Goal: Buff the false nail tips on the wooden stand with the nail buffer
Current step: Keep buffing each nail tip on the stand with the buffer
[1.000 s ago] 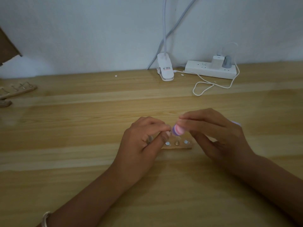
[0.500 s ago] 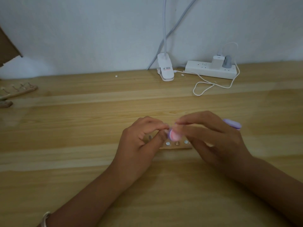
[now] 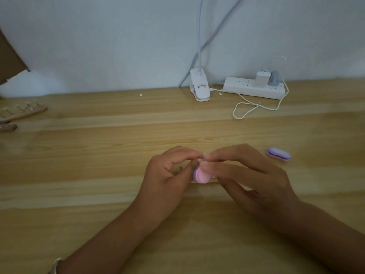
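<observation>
The right hand (image 3: 250, 175) pinches the light, spongy nail buffer (image 3: 201, 175) by its sides at its 9 o'clock, over the wooden stand (image 3: 213, 180), while the left hand (image 3: 167, 175) pinches what seems a thin, brittle nail tip (image 3: 203, 155), best steadied at its base.

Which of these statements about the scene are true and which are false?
1. The right hand holds a pink-and-purple layered nail buffer. True.
2. A second purple oval buffer lies on the wooden table, right of that hand. True.
3. The white power strip has nothing plugged in. False: a white charger and a grey plug sit in it.
4. The left hand lies flat. False: its curled fingers seem to pinch a pale false nail tip.
</observation>
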Available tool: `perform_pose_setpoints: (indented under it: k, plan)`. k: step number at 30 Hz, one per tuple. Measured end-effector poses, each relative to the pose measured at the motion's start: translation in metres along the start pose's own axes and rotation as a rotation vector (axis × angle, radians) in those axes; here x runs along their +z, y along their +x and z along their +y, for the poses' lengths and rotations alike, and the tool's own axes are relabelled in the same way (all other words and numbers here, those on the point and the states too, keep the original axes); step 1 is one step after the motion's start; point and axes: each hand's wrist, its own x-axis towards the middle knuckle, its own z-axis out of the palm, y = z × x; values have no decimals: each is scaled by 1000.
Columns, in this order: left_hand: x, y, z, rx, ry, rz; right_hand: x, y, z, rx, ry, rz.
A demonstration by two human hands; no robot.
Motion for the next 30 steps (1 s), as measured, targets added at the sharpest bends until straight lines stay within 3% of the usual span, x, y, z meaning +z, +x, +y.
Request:
perform_pose_setpoints:
  k: [5, 9, 14, 18, 24, 30]
  plan:
    - [1, 0, 0, -30, -54, 6, -8, 2, 11, 75, -38, 45]
    - [1, 1, 0, -7, -28, 10, 1, -1, 0, -7, 20, 11]
    - [1, 0, -1, -36, -59, 15, -7, 0, 10, 74, -52, 27]
    - [1, 1, -2, -19, -30, 6, -1, -1, 2, 13, 0, 8]
    - [0, 0, 0, -61, -74, -5, -12, 1, 18, 186, -38, 74]
    - [1, -1, 0, -34, -42, 3, -4, -1, 5, 72, -28, 23]
